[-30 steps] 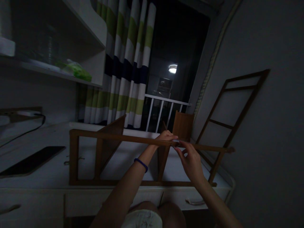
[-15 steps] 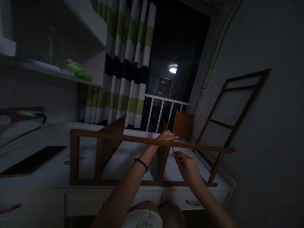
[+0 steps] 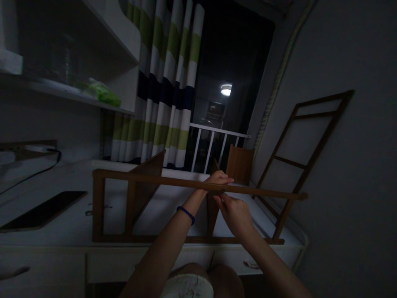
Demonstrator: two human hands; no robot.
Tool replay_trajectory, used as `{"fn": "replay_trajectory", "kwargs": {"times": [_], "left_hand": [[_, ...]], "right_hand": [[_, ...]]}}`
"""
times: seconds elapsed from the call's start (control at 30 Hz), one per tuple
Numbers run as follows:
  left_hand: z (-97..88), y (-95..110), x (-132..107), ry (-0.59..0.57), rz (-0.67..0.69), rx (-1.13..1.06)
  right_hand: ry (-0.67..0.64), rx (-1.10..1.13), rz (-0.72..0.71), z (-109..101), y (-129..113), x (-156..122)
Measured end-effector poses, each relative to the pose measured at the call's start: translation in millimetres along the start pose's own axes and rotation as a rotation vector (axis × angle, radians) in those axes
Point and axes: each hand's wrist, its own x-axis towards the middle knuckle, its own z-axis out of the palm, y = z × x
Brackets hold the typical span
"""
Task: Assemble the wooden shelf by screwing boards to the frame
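Observation:
A brown wooden rack frame [image 3: 155, 181] stands on edge on the white desk [image 3: 71, 223], with upright panels inside it. My left hand [image 3: 218, 179] lies over the frame's top rail near its middle, fingers curled on it. My right hand [image 3: 233, 210] is just under that rail, fingers pinched on a thin dark metal tool whose tip meets the rail; the tool is mostly hidden by the hand. A blue band sits on my left wrist.
A second wooden frame [image 3: 305, 136] leans on the right wall. A dark flat tablet-like slab [image 3: 43, 211] and small loose parts [image 3: 88, 212] lie on the desk. Shelves [image 3: 77, 91] hang at upper left, a striped curtain [image 3: 164, 82] and a white railing [image 3: 214, 145] behind.
My right hand dropped from the rail's top to below it, then moved left and up against the rail's underside with the thin tool. My left hand stayed on the rail.

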Motion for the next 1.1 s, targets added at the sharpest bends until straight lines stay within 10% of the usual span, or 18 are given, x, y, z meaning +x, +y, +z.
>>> {"fn": "replay_trajectory", "kwargs": {"times": [1.1], "left_hand": [[-0.2,1.6,-1.4,0.004,-0.035,-0.027]], "right_hand": [[0.033,0.513,0.207,-7.9,29.0,-15.0]]}}
